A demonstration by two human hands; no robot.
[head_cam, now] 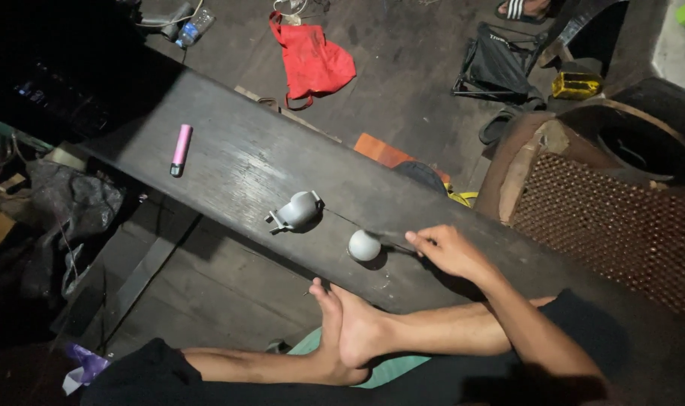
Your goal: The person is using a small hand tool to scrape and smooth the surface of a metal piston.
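Note:
My right hand [449, 252] rests on a dark wooden plank [237, 162] with its fingers pinched on a thin dark tool [396, 244]. The tool's tip points left and reaches a small white round object [364, 245] lying on the plank. A grey metal housing [297, 211] sits on the plank a little further left, apart from the hand. A pink cylinder with a dark end [181, 149] lies far left on the plank. My left hand is out of view. My crossed bare feet [350, 331] lie just below the plank's near edge.
A red cloth bag [312, 60] lies on the floor beyond the plank, with a black folded bag [500, 68] and a yellow box [575, 85] to its right. A woven brown chair [613, 218] stands at the right. Dark clutter fills the left side.

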